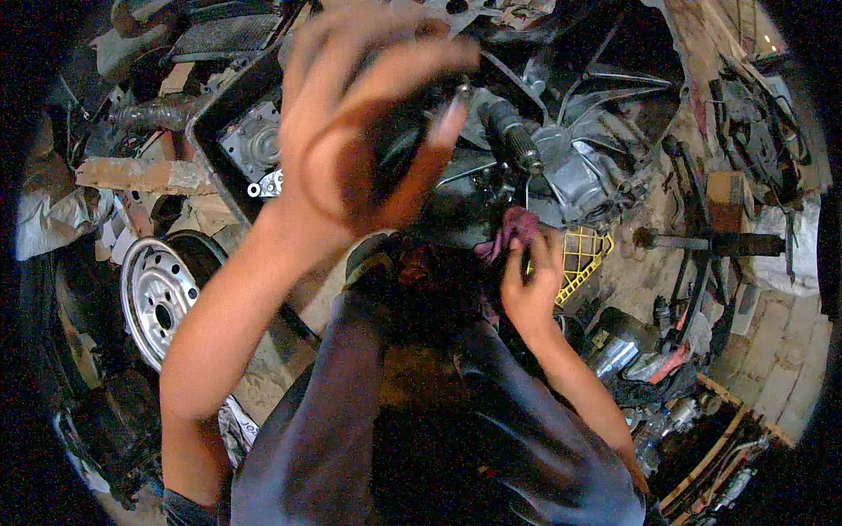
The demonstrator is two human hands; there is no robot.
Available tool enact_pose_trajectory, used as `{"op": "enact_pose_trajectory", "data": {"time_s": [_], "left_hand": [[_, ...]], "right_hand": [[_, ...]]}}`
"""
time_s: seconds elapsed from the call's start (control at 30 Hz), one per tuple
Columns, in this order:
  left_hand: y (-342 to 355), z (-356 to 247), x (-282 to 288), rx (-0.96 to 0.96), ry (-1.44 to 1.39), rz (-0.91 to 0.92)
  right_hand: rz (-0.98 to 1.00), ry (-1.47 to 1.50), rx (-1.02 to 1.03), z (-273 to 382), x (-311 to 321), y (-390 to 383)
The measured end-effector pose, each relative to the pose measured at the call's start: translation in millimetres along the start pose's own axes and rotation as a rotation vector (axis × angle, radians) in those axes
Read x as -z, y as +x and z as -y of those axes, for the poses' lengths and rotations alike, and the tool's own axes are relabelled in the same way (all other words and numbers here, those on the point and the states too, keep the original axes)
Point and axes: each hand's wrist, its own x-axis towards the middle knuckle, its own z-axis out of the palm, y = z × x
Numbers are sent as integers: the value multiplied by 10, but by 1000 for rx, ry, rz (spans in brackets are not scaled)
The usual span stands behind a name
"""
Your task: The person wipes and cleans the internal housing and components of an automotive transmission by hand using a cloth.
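- We look down on a cluttered workshop, where a grey engine assembly with a ribbed, splined shaft fills the upper centre and right of the frame.
- A person in a dark grey-blue shirt takes up the lower centre; both bare forearms rise from the lower edge.
- Our left hand looms large and blurred in the upper centre, close to the camera. Its fingers curl around a dark object, gripping it; what the object is we cannot tell through the blur.
- A silver steel wheel rim lies at the left of the frame, well apart from both hands.
- Our right hand sits right of centre, just below the engine assembly. Its fingers are closed on a reddish-pink rag, which is pressed against the underside of the metal.
- A yellow plastic grid piece shows just beside the right hand, on its right.
- Shiny metal cans and parts lie in the lower right, near the right forearm.
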Motion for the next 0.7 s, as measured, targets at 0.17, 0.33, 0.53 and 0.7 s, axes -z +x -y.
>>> {"op": "enact_pose_trajectory", "data": {"time_s": [0.17, 0.33, 0.53, 0.7], "left_hand": [[63, 260, -383, -90, 562, -5], [35, -113, -117, 242, 301, 237], [82, -214, -103, 270, 371, 242], [54, -222, -73, 278, 414, 225]], "right_hand": [[177, -64, 288, 12, -310, -84], [430, -150, 286, 303, -254, -3], [377, -422, 331, 203, -426, 285], [683, -356, 43, 631, 49, 151]]}}
